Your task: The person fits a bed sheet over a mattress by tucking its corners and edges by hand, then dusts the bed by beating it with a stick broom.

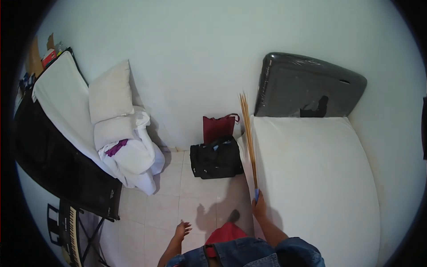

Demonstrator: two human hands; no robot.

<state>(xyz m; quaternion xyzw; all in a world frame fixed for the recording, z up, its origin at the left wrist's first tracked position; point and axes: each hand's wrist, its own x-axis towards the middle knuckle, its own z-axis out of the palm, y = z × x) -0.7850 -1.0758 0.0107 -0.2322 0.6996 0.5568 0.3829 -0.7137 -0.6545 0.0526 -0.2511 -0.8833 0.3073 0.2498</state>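
My right hand (259,205) is wrapped round the blue-bound end of a stick broom (250,147). Its long thin bristles point up and away, alongside the left edge of a bed with a white sheet (311,178). My left hand (182,229) hangs over the tiled floor with its fingers apart, holding nothing. Beyond it on the floor sits a black bag (215,159), and a dark red tote bag (219,126) stands behind that against the wall.
A grey headboard (311,84) in plastic wrap rises at the bed's far end. On the left are pillows (110,93) and bundled white cloth (138,155), beside a dark sofa-like piece (58,147) partly covered in white. A keyboard (72,227) stands lower left.
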